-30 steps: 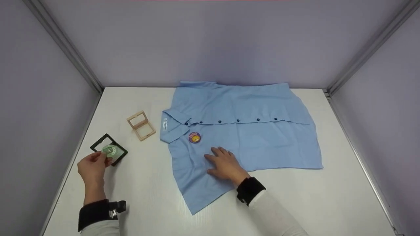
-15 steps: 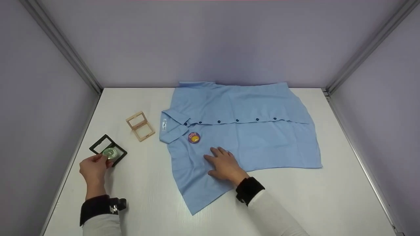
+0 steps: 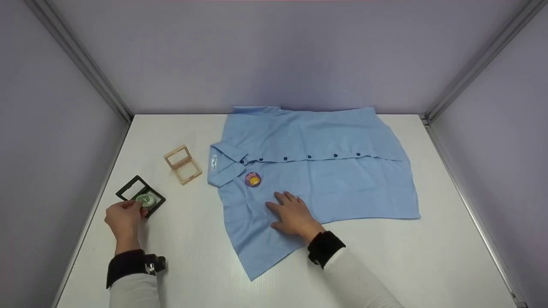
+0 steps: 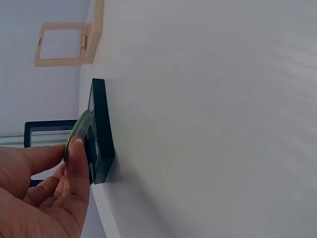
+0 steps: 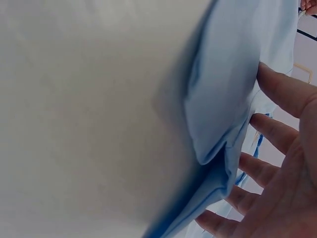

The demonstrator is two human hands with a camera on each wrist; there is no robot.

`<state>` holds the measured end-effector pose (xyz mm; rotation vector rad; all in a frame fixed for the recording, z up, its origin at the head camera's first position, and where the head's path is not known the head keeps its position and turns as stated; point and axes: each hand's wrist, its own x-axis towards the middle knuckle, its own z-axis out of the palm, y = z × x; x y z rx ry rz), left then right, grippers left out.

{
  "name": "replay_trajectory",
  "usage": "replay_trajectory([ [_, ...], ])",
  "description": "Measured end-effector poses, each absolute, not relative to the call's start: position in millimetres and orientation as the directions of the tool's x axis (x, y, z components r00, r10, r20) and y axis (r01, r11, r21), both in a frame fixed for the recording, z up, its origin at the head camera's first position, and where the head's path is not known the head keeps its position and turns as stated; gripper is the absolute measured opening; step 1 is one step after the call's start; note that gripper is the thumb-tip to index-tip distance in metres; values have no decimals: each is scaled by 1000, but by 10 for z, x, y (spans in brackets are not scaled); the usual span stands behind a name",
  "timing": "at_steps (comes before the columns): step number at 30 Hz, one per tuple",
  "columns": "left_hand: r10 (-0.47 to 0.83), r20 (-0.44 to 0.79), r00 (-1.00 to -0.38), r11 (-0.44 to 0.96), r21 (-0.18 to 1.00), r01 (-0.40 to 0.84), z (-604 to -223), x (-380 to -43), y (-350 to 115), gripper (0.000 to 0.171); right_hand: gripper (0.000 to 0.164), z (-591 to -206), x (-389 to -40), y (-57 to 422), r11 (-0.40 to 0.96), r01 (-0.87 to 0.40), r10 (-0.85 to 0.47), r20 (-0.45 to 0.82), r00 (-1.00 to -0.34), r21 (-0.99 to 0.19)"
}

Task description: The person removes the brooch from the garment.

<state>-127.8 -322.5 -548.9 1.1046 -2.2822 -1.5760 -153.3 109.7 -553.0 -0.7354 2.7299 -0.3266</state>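
Between thumb and fingers, my left hand [image 3: 124, 217] pinches a round green badge [image 3: 146, 199]. The badge is at the lower half of an open black case [image 3: 156, 206] with clear windows. In the left wrist view the badge [image 4: 79, 128] tilts, one edge at the black case [image 4: 103, 131]; whether it touches the inside is hard to tell. My right hand [image 3: 294, 216] rests on a light blue shirt [image 3: 351, 184], fingers spread. A purple and yellow round badge [image 3: 253, 179] sits on the shirt below its collar.
An open light wooden case [image 3: 183, 164] stands on the white table [image 3: 192, 239] between the black case and the shirt collar. Grey partition walls [image 3: 274, 55] enclose the table at the back and both sides.
My left hand has moved slightly right, lowering the green badge toward the lower half of the black case. The right hand stays in place on the shirt.
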Motion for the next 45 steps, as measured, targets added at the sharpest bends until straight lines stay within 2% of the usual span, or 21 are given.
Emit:
replay_trajectory([
  [9, -662, -231, -713, 235, 839, -490, -5475, -1274, -3225, 31, 59, -5559, -1530, 1097, 831, -471, -535, -196, -821, -296],
  [17, -682, -199, -704, 329, 776, -538, -5499, -1255, -3246, 27, 59, -5567, -1532, 1088, 834, -464, -530, -206, -822, -298],
  [33, -717, -149, -681, 341, 777, -529, -5530, -1211, -3266, 31, 59, -5548, -1536, 1091, 832, -471, -536, -206, -818, -293],
  [41, -765, -81, -639, 345, 786, -513, -5499, -1169, -3277, 40, 59, -5556, -1537, 1108, 828, -473, -539, -196, -819, -300],
  [45, -773, -33, -633, 367, 792, -489, -5399, -1198, -3228, 51, 60, -5558, -1545, 1104, 834, -463, -531, -211, -821, -299],
])
